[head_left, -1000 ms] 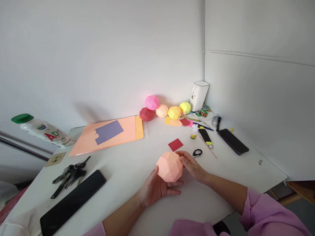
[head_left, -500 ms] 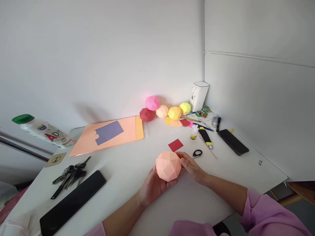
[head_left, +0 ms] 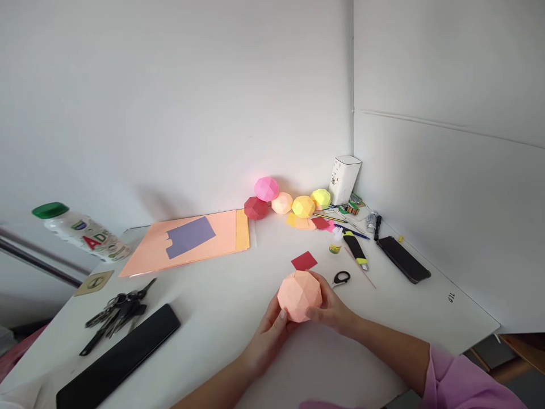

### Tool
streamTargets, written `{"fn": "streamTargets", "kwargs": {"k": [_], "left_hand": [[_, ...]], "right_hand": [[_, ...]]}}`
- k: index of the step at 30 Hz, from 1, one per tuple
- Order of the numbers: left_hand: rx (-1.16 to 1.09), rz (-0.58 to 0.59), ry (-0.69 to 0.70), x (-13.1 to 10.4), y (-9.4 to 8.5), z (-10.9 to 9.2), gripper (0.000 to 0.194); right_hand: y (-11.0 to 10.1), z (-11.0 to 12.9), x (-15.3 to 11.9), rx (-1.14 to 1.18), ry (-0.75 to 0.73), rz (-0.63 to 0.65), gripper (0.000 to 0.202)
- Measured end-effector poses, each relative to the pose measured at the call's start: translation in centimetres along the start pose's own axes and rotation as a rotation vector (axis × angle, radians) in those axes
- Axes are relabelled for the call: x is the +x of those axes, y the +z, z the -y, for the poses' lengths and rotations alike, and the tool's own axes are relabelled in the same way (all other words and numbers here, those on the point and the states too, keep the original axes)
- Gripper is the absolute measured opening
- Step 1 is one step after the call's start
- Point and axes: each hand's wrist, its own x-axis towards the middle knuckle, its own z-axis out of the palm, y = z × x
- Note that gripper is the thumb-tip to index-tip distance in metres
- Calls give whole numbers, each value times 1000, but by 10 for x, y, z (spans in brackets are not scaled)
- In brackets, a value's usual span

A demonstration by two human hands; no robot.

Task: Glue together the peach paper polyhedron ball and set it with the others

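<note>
A peach faceted paper ball [head_left: 300,296] is held between both hands above the white table. My left hand [head_left: 271,335] supports it from the lower left, its thumb lying on the front. From the right, my right hand [head_left: 334,307] grips the ball with the thumb low on its face and the fingers behind, partly hidden. Just beyond the ball lies a small red paper piece [head_left: 304,261]. Black-handled scissors [head_left: 341,278] rest to the right of it, their blades mostly out of sight.
Several coloured paper balls [head_left: 304,207] sit against the back wall. A glue bottle [head_left: 336,241], a utility knife [head_left: 355,250] and a black phone [head_left: 403,259] lie right. Peach sheets [head_left: 145,255], a white bottle [head_left: 87,234], keys [head_left: 121,312] and a long black object [head_left: 121,358] are left.
The ball has turned and shifted slightly right and down in the picture. My left thumb has come onto its front, and my right hand wraps further round it. The view has tilted a little.
</note>
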Motion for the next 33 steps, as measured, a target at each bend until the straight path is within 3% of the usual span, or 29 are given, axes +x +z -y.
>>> {"fn": "streamTargets", "kwargs": {"k": [3,6,9,11,14,17,19,22,25,27,30,33], "left_hand": [[-46,-11,25,3,-2,3,52],[-122,-119,11,7,-7,7,44],[-204,-239,-44,12,-11,11,34],[-219,-241,-65,14,-12,13,29],[-219,-207,-72,15,-11,13,26],[-217,-187,-83,16,-9,12,24],[-224,-181,-85,16,-9,12,24],[-237,-175,-84,18,-10,13,26],[-250,-164,-90,20,-12,16,32],[-267,-152,-92,23,-15,20,36],[-292,-139,-97,27,-21,26,38],[-312,-122,-103,30,-25,30,39]], "right_hand": [[-1,3,3,40,-26,15,85],[-7,13,5,61,-70,-29,85],[-18,39,10,-5,-147,-119,88],[-27,67,21,-132,-219,-180,83],[-39,118,54,-349,-358,-323,82],[-50,161,112,-574,-331,-441,75],[-56,176,156,-711,-270,-559,74],[-67,180,214,-795,-177,-653,79],[-78,173,254,-886,-64,-752,81],[-87,166,271,-950,-1,-795,75],[-98,157,284,-1053,52,-835,44],[-107,150,289,-1155,78,-812,35]]}}
